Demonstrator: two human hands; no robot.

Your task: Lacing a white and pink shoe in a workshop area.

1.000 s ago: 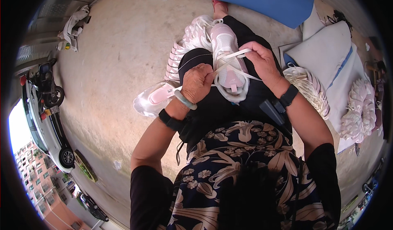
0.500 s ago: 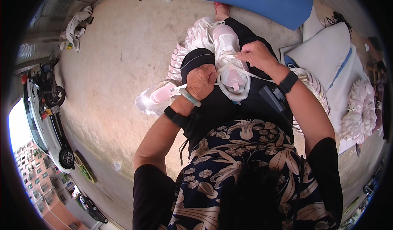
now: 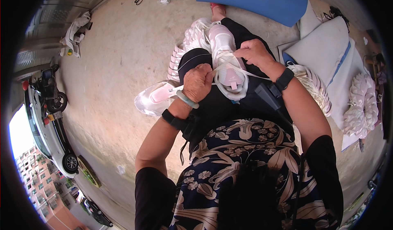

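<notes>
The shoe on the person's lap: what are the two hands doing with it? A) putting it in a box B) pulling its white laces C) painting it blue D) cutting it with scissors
B: the left hand and right hand each grip a white lace stretched across the pink and white shoe.

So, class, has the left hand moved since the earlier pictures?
No: the left hand stays clenched on the lace at the same spot beside the white shoe.
</notes>
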